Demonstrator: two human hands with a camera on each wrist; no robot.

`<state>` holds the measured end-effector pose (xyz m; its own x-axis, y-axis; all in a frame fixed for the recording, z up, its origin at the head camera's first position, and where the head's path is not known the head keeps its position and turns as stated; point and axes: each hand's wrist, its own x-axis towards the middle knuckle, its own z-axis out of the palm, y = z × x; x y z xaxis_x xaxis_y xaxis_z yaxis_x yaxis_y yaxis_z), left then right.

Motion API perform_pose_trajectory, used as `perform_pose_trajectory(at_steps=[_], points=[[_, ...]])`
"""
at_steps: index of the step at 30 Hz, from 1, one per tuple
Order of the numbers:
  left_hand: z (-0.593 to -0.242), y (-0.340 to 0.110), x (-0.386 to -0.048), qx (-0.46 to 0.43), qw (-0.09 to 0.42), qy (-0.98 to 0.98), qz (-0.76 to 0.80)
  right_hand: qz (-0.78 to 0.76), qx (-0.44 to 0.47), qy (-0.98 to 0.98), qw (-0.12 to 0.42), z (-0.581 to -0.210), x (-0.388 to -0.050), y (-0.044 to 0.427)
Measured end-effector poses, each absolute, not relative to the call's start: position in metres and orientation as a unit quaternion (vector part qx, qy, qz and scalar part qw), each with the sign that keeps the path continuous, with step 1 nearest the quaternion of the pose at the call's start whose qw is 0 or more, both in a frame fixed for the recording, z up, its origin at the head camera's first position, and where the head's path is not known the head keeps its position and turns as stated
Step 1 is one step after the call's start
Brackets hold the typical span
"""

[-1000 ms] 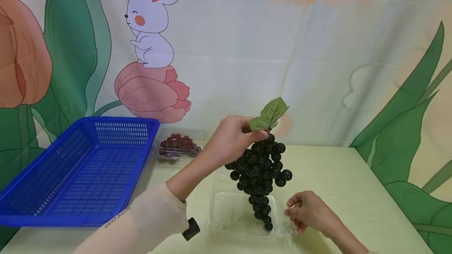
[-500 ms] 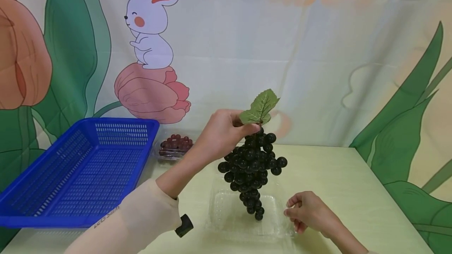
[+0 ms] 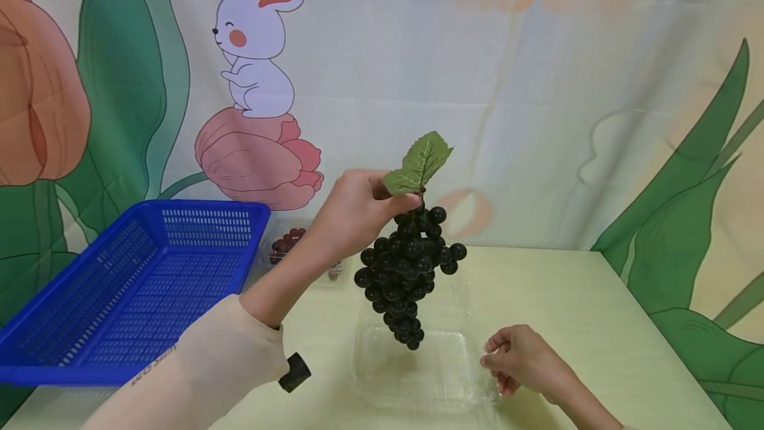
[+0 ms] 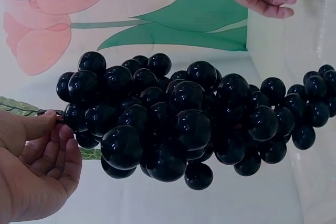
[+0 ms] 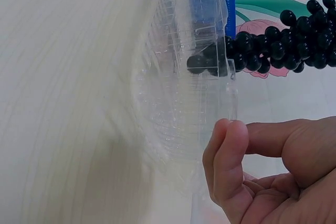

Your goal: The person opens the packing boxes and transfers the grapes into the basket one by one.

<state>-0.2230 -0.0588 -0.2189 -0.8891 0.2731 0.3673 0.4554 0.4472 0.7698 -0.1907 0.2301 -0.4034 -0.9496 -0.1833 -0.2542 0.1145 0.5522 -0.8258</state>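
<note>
My left hand (image 3: 355,211) pinches the stem of a bunch of black grapes (image 3: 398,264) between thumb and fingers, just under a green leaf (image 3: 426,158). The bunch hangs upright in the air, its narrow tip above an open clear plastic container (image 3: 442,380) on the table. At that container's right edge is my right hand (image 3: 528,360). In the right wrist view, the right thumb and fingers pinch the container's rim (image 5: 231,98). In the left wrist view, the grapes (image 4: 168,114) stretch across most of the picture, and the left thumb lies on the stem.
On the left stands a large blue mesh basket (image 3: 89,375). Beside its back corner sits another clear box with red grapes (image 3: 286,244), partly hidden behind the left forearm. A printed curtain (image 3: 382,85) closes off the table's far side.
My left hand has raised the black grapes and carried them leftward; their tip has risen from low over the container. The right hand has stayed at the container's edge.
</note>
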Motion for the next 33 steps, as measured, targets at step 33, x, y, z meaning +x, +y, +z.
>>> perform_pose_trajectory(at_steps=[33], points=[[-0.188,-0.148,-0.213,-0.134,0.145,-0.842,-0.502,-0.456,-0.012,0.877,0.152,-0.401,-0.191,0.230]])
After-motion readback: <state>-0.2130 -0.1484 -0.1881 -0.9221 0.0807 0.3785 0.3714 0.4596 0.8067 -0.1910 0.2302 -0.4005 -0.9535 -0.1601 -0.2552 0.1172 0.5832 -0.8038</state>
